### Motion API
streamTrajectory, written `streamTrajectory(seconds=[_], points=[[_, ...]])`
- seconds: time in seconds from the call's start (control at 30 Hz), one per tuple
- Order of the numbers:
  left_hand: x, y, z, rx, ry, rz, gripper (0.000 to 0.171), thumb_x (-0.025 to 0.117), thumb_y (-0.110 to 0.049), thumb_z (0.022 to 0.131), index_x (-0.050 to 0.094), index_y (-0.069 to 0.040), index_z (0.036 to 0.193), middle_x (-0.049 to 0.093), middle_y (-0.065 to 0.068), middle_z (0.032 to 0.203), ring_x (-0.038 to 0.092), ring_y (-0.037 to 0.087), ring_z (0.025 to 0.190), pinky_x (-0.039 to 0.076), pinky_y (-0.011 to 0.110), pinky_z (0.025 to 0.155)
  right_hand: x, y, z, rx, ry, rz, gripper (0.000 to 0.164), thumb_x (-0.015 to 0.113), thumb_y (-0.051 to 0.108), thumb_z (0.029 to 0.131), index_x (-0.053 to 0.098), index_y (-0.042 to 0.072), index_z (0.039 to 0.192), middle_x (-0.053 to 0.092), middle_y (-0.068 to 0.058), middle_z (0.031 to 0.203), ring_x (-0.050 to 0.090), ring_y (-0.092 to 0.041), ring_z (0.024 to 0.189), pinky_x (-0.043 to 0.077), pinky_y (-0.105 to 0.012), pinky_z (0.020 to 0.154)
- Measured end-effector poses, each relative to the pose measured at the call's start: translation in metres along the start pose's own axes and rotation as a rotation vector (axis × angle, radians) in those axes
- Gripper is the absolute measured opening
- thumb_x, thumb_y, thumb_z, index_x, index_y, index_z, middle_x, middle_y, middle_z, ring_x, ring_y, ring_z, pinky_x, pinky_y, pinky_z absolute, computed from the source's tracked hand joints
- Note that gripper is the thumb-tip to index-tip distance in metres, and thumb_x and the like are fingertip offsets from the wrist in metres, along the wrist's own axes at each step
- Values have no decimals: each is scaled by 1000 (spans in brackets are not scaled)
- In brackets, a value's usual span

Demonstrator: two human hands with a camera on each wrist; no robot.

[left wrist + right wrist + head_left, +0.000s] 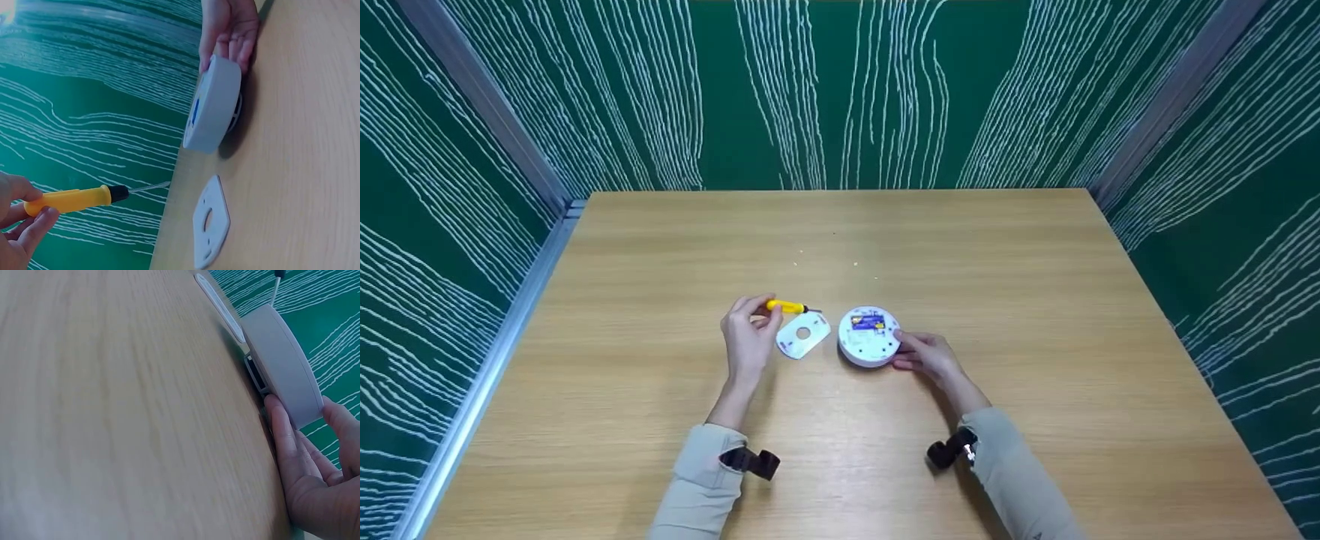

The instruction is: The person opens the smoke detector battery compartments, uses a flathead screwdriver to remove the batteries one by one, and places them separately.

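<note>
My left hand [750,337] pinches the yellow handle of a screwdriver [73,199], its metal shaft pointing right. Below the tool lies a flat white mounting plate [803,334] with a round hole, on the table. To the right of the plate is a round white device [869,346], its underside facing up and a blue battery [868,322] showing in it. My right hand [928,355] grips the device by its right edge, thumb on top and fingers beneath. In the right wrist view a slotted dark part [256,374] sticks out from the device's lower face, close over the table.
Several tiny bits lie on the wooden table [997,262] beyond the device. Green walls with white wavy lines stand at the back and sides, with metal posts at the corners. Small black cameras [952,448] are strapped over both sleeves.
</note>
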State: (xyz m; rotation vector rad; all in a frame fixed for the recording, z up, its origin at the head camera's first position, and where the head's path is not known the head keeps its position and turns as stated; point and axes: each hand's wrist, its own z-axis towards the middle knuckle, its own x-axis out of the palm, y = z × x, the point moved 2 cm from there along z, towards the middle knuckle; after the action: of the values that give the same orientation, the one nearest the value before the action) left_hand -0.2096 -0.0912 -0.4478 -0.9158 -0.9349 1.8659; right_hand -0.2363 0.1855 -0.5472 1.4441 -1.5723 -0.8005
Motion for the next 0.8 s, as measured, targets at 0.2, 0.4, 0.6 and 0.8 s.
streamTrajectory(seconds=[0.2,0.4,0.6,0.8], points=[[5,-12,1,3,41,-5,15,63,6,75,64,10,89,59,14,81,58,21,70,51,21,60,0,0,0,5,-2,-5,48,57,17,87,43,-14,120,63,-12,77,63,-19,64,52,-29,67],[13,-18,2,-5,91,0,16,64,4,75,65,8,91,60,12,82,58,19,71,51,20,60,-1,-1,2,-3,2,-19,49,57,17,87,42,-15,120,64,-14,80,63,-19,64,52,-29,67],[22,-24,4,11,143,13,17,64,3,76,65,8,92,59,13,83,58,19,71,51,20,60,-1,-1,2,5,-9,-10,48,57,17,86,42,-14,120,64,-15,82,63,-19,64,52,-29,68],[29,-27,6,37,181,35,17,63,3,76,65,8,92,59,12,82,58,18,71,51,20,59,-2,-2,2,-12,6,14,48,57,16,87,42,-16,119,64,-13,77,63,-18,63,52,-29,66]])
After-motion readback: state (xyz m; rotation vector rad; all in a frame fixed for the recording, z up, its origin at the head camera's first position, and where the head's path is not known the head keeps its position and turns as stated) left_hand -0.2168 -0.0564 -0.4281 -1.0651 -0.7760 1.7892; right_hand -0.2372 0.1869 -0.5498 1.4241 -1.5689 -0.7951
